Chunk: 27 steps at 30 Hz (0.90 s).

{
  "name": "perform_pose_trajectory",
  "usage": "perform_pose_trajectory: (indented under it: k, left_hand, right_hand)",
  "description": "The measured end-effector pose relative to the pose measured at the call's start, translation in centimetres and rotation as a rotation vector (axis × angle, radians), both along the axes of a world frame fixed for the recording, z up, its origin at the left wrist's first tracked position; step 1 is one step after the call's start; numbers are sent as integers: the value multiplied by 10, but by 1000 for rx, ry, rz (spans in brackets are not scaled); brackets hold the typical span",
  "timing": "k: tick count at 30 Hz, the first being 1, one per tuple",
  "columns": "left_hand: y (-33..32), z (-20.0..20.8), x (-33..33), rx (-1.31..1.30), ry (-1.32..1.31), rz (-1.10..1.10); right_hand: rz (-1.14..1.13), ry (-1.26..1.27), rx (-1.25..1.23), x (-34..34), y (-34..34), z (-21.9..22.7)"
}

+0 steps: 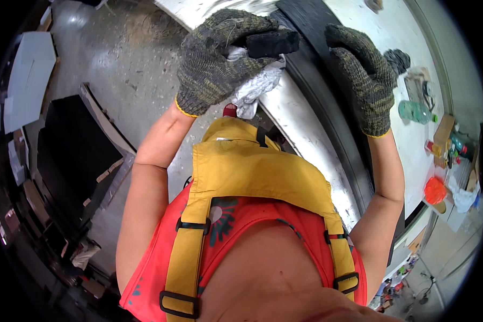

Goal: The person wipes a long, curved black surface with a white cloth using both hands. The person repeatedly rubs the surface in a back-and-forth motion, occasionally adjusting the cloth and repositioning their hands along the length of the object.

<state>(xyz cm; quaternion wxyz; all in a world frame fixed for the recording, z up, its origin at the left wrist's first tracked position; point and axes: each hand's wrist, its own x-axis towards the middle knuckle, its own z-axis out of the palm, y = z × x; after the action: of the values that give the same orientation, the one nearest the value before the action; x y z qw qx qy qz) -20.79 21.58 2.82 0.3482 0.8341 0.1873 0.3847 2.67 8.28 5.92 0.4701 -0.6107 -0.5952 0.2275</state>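
Note:
Both my hands wear dark knitted work gloves. My left hand (220,56) is closed around a crumpled white rag (257,86) and a black block (271,43) pressed against the end of a long black panel (327,107). My right hand (359,75) lies flat on the same black panel, fingers spread along its surface. The panel rests along the edge of a white worktable (300,129).
On the white table's far side lie a green bottle (416,111), a spare dark glove (398,59), small containers and an orange bag (434,189). Dark boards (75,150) lean on the concrete floor at left. My yellow apron and red shirt fill the lower middle.

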Motion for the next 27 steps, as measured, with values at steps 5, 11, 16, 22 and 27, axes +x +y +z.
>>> perform_pose_trajectory:
  k: [5, 11, 16, 22, 27]
  left_hand:
    - [47, -5, -52, 53, 91, 39]
    - [55, -14, -66, -31, 119, 98]
    - [58, -9, -60, -23, 87, 60]
    - [54, -7, -50, -254, 88, 81]
    - [57, -9, -50, -238, 67, 200]
  right_hand:
    - [125, -231, 97, -61, 62, 4]
    - [219, -539, 111, -79, 96, 15]
    - [234, -312, -98, -67, 108, 14]
    - [237, 200, -370, -36, 121, 2]
    - [406, 710, -395, 5, 139, -29]
